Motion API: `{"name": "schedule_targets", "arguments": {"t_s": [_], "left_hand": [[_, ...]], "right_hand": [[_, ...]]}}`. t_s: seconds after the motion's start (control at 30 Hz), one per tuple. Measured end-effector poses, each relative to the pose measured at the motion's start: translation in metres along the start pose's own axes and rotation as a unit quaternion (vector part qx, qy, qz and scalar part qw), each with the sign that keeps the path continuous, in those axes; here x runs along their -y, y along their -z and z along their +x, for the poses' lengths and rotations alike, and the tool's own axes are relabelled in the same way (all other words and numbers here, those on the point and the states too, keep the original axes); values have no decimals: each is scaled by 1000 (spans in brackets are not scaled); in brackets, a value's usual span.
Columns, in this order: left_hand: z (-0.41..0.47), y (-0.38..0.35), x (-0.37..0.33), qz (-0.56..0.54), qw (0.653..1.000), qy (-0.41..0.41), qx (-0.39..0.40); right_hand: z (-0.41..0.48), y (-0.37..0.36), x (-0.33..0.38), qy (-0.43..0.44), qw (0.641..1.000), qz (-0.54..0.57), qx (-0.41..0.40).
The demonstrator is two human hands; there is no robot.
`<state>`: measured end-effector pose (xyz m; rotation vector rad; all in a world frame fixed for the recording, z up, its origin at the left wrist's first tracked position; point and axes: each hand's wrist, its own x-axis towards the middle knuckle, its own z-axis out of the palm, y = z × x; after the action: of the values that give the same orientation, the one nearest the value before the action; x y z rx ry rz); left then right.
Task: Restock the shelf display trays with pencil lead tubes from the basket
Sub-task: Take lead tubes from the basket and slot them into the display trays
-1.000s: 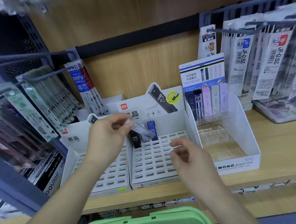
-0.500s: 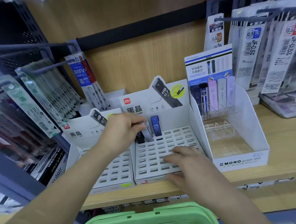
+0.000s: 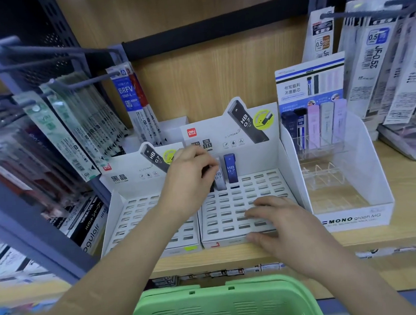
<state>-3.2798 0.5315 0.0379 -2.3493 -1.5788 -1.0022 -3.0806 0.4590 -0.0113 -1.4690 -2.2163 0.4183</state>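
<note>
Two white slotted display trays stand side by side on the wooden shelf, the left tray and the right tray. In the right tray's back row a blue HB 0.7 lead tube stands upright. Beside it a pale grey lead tube stands in a slot, and my left hand pinches its top. A black tube is mostly hidden behind that hand. My right hand lies flat on the right tray's front, thumb against its front edge. The green basket sits below the shelf; its contents are hidden.
A MONO graph MG display box with several tubes at its back stands right of the trays. Refill packs hang on hooks at the left and right. Boxed pens lean at the lower left.
My left hand has carried the grey tube down from mid-air into a back-row slot. My right hand has dropped flat onto the right tray's front. The camera has moved closer.
</note>
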Motion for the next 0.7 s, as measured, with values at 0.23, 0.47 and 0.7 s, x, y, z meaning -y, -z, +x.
{"name": "schedule_targets", "arguments": {"t_s": [0.23,0.47,0.7], "left_hand": [[-89,37,-15,-77,991,-54,93],[-207,1,14,-10,919,-126,372],[-304,-66,53,136,784,-56,604]], "right_hand": [[-10,5,17,41,995,57,-66],[-41,-20,40,-2,964,-58,260],[-88,-145,3,-80,897,-121,418]]}}
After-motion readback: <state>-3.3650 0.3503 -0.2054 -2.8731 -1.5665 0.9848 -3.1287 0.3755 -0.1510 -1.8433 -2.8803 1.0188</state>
